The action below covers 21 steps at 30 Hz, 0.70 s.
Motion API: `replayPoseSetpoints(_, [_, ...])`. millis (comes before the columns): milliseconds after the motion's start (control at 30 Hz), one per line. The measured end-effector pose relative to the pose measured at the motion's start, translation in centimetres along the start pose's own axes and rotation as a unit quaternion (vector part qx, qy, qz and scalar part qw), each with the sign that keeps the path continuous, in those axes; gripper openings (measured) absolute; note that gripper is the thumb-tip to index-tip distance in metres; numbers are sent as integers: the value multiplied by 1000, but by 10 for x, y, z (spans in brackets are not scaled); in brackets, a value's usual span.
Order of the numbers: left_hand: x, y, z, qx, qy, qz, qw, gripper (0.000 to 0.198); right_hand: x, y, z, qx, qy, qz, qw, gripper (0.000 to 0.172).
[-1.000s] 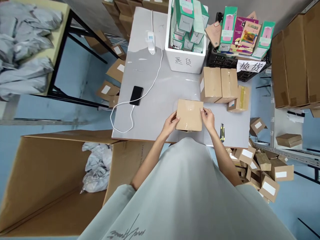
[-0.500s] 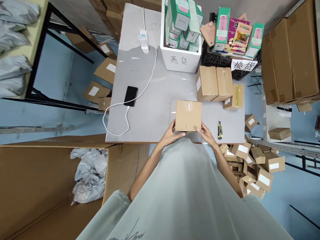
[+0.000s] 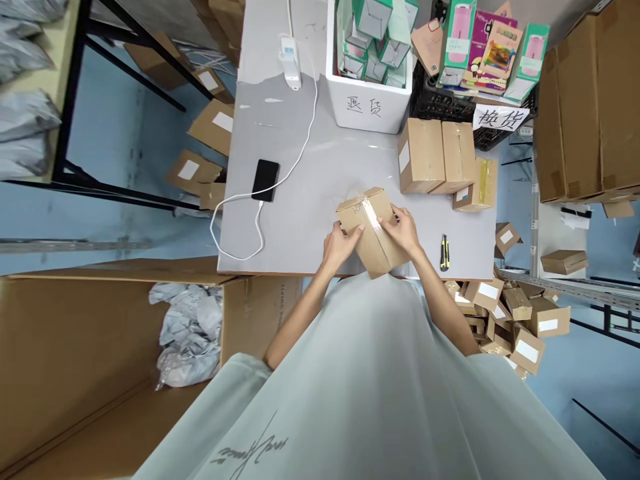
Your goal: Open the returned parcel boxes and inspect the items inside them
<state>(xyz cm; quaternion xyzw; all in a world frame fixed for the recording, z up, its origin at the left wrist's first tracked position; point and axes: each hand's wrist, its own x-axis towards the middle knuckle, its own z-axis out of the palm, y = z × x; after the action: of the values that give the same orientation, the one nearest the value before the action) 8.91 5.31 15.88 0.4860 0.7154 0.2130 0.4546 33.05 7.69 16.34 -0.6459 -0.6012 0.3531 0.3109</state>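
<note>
A small brown cardboard box (image 3: 374,241) with clear tape along its seam is held tilted at the table's front edge, close to my body. My left hand (image 3: 342,245) grips its left side, thumb on the upper face. On the right side my right hand (image 3: 401,231) holds it, with the thumb on the taped face near the seam. The fingers behind the box are partly hidden. To the right of the box, a yellow and black utility knife (image 3: 445,253) lies on the grey table (image 3: 310,227).
Three cardboard boxes (image 3: 423,157) stand at the table's right. Behind them are a white bin (image 3: 370,103) of green boxes and a black crate (image 3: 435,100). A phone (image 3: 265,180) with a white cable lies left. A large carton (image 3: 75,360) holding grey bags stands front left.
The box has been lifted and turned, so its taped seam now faces up at a slant. Both hands have shifted up along its sides. The view has moved slightly.
</note>
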Motion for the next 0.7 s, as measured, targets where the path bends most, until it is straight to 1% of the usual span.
replayPoseSetpoints(67, [13, -10, 7, -7, 2, -32, 999, 102, 22, 9, 16, 4, -32, -2, 999, 64])
replayPoseSetpoints(100, [18, -15, 9, -17, 14, -38, 999, 115, 30, 13, 22, 12, -49, -2, 999, 63])
replayPoseSetpoints(133, [23, -19, 10, -28, 32, -27, 999, 127, 36, 17, 27, 22, -66, -3, 998, 63])
replayPoseSetpoints(167, [26, -21, 11, -39, 52, 1, 998, 137, 40, 21, 29, 32, -81, -4, 996, 63])
replayPoseSetpoints(200, [29, -23, 10, -46, 65, 44, 996, 141, 41, 26, 29, 39, -87, -3, 995, 63])
replayPoseSetpoints(233, [31, -23, 8, -45, 69, 97, 992, 140, 38, 31, 27, 42, -83, 0, 996, 64])
replayPoseSetpoints(267, [32, -22, 6, -37, 59, 150, 986, 134, 32, 37, 23, 42, -68, 5, 997, 65])
replayPoseSetpoints(300, [34, -20, 3, -25, 38, 195, 980, 123, 23, 43, 17, 41, -42, 16, 998, 69])
replayPoseSetpoints(367, [36, -16, -3, 1, -8, 247, 969, 103, -5, 59, 4, 38, 23, 57, 997, 82])
replayPoseSetpoints(400, [37, -13, -6, 11, -26, 257, 966, 96, -24, 66, -3, 43, 51, 90, 994, 89])
replayPoseSetpoints(467, [41, -10, -10, 24, -44, 259, 965, 92, -65, 79, -11, 58, 87, 183, 978, 102])
replayPoseSetpoints(500, [43, -9, -12, 28, -45, 254, 966, 92, -85, 84, -11, 72, 80, 231, 967, 105])
replayPoseSetpoints(533, [45, -9, -13, 31, -43, 248, 967, 93, -105, 86, -10, 91, 60, 270, 957, 105])
replayPoseSetpoints(567, [46, -9, -14, 34, -41, 241, 969, 94, -121, 86, -7, 116, 22, 292, 949, 104])
replayPoseSetpoints(600, [48, -9, -15, 35, -38, 235, 971, 95, -134, 85, -2, 142, -12, 298, 944, 101])
replayPoseSetpoints(633, [49, -10, -15, 37, -34, 231, 972, 95, -143, 82, 4, 166, -37, 286, 943, 98])
replayPoseSetpoints(667, [50, -10, -16, 41, -30, 226, 973, 96, -147, 79, 9, 182, -53, 263, 946, 93])
replayPoseSetpoints(700, [50, -11, -16, 46, -26, 222, 974, 97, -148, 75, 15, 188, -55, 238, 952, 87])
